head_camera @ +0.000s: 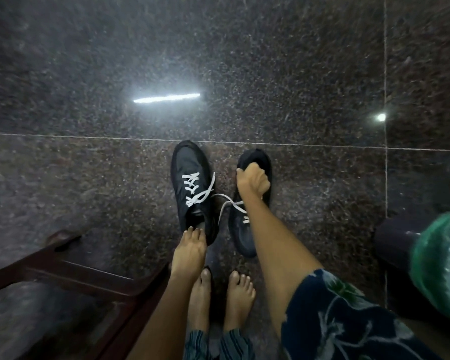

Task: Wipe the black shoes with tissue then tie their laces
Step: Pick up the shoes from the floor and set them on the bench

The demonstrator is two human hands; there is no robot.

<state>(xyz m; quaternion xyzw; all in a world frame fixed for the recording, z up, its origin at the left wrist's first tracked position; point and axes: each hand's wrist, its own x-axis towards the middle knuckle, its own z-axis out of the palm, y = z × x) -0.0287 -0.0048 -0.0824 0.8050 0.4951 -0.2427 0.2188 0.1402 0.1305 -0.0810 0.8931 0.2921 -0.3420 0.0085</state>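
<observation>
Left hand and forearm bare; right hand bare, dark navy sleeve with pale floral and green leaf print; striped blue trouser hems; bare feet.

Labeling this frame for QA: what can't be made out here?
- Head view: tissue not visible; the closed right hand on the right shoe would hide any.
- Right shoe's lacing: covered by the forearm.
- Left hand at the left shoe heel: grip unclear.
- Green object: blurred, cut by the right edge.
</observation>
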